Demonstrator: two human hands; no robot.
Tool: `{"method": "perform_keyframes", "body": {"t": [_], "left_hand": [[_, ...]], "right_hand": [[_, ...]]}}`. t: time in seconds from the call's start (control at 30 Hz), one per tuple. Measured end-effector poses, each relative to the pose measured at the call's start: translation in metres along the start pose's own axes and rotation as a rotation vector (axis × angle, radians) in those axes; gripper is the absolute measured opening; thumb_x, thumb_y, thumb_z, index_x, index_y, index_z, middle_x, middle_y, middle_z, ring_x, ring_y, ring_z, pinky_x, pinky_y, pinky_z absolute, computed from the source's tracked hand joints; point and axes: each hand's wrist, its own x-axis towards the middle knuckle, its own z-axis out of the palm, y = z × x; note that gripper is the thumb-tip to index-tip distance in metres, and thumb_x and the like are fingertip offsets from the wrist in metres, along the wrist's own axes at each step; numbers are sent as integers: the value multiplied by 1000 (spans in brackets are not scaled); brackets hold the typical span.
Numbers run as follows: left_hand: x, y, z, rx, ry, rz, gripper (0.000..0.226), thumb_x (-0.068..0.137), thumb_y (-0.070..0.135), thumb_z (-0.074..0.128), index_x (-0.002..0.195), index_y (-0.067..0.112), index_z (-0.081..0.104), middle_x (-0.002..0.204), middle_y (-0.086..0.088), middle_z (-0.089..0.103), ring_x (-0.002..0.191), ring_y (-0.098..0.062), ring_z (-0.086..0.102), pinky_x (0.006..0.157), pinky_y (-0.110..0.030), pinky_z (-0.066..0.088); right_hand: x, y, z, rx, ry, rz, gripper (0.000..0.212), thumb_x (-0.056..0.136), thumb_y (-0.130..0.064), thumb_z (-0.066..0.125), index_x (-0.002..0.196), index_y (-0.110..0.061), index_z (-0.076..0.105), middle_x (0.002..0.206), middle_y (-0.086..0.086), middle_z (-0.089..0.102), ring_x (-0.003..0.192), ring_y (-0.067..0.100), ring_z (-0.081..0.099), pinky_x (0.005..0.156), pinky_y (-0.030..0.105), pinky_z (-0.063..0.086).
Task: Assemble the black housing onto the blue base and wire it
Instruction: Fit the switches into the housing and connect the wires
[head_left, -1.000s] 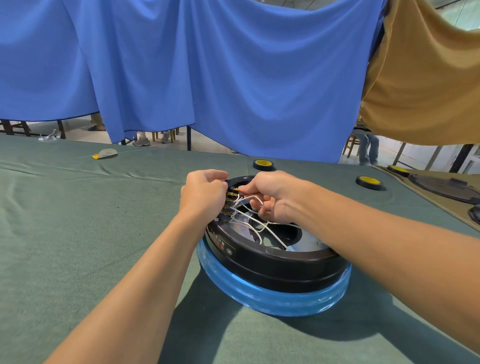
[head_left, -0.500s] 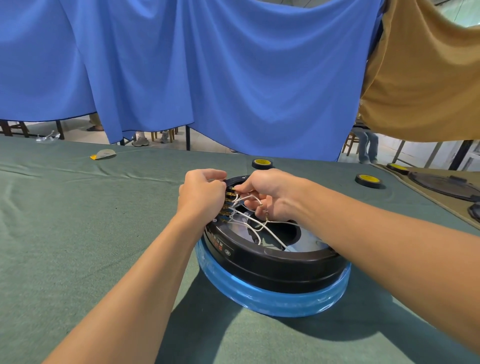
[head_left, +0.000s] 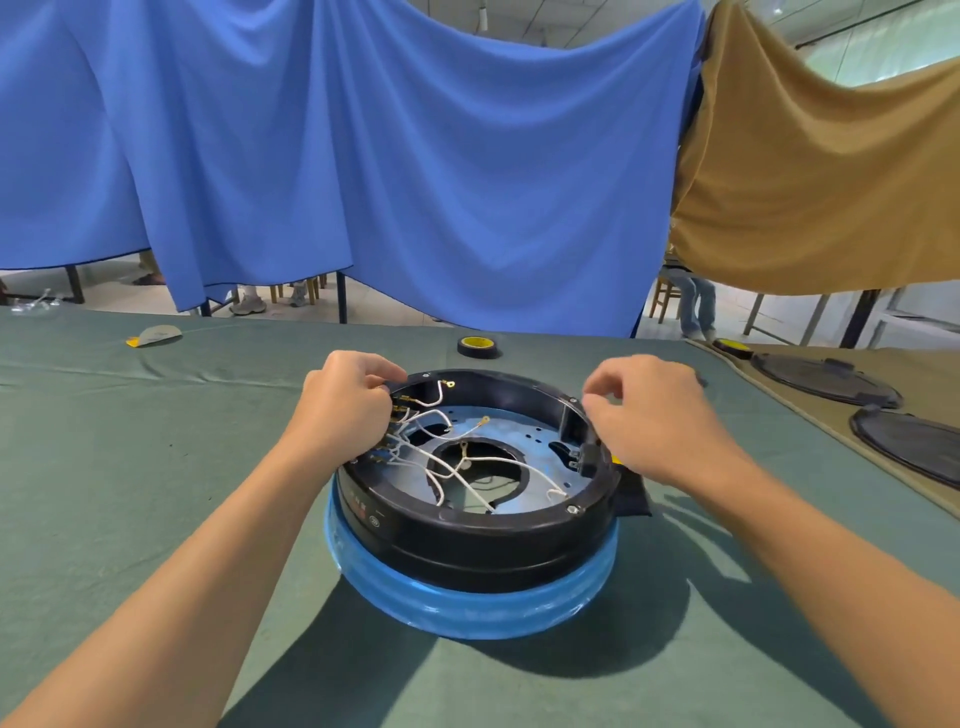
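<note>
Housing of black ring-shaped plastic (head_left: 467, 530) seated on translucent blue round base (head_left: 467, 605), mid green cloth-covered tabletop (head_left: 130, 467). Loose white wires (head_left: 451, 474) sprawl across its open middle. Left hand (head_left: 343, 410) curled over left rim, thumb on top, fingers inside by brass terminals (head_left: 404, 400), gripping the rim. Right hand (head_left: 649, 421) at right rim, fingers loosely bent; cannot tell if it pinches anything. Black tape roll with yellow core (head_left: 478, 346) lies beyond, well apart
</note>
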Motion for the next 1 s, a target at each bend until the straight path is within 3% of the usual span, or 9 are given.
{"method": "perform_keyframes", "body": {"t": [0.07,0.2,0.37,0.47,0.57,0.63,0.7,0.8,1.0], "left_hand": [[-1,2,0,61,1,22,41,97,-3,41,120,18,68,124,-11,65,117,-28,53,80,-29,49],[1,7,0,179,-10,21,45,92,-2,37,122,18,65,124,-13,63,106,-28,53,70,-29,46],[-2,12,-1,424,-45,31,25,96,16,45,113,15,63,112,-15,65,99,-36,56,84,-39,50],[-10,28,4,583,-59,176,32,100,35,43,114,13,61,118,-11,62,106,-35,54,91,-43,48],[-28,56,16,474,-226,375,54,96,58,37,129,20,56,133,-1,57,119,-24,52,100,-39,42],[-44,70,27,491,-362,489,74,87,73,31,141,25,46,144,6,48,132,-17,44,107,-36,36],[-55,71,40,523,-437,574,74,89,71,35,148,27,38,153,8,38,141,-14,30,112,-34,25],[-58,65,51,542,-528,572,65,95,61,38,149,24,36,159,7,27,143,-4,17,112,-25,15],[-54,66,61,621,-423,597,41,101,42,39,129,16,56,143,1,48,135,-14,36,106,-27,22]], "right_hand": [[-5,24,2,4,-27,101,18,90,-15,56,100,-18,72,108,3,70,105,24,60,88,33,48],[-11,37,14,409,-183,231,34,82,6,53,88,-17,77,87,0,76,88,19,70,80,39,58],[0,34,27,447,-189,230,43,81,9,48,86,-20,80,83,3,76,86,26,71,75,45,60],[7,27,27,724,-356,210,52,80,18,37,92,-11,78,91,11,76,85,23,70,72,33,60],[14,20,23,945,-454,214,42,88,18,37,106,0,70,102,14,73,89,18,70,73,22,56],[20,27,21,773,-326,148,29,92,8,47,104,-4,71,100,10,73,92,19,68,81,28,55],[25,43,14,454,-180,45,21,91,-2,56,99,-11,73,98,6,74,93,18,68,89,34,52],[23,77,1,130,-106,22,19,92,-12,58,100,-16,74,101,2,73,100,18,64,94,28,45],[4,136,6,-79,-133,161,14,90,-20,62,99,-19,73,100,3,72,100,24,61,86,33,48]]}}
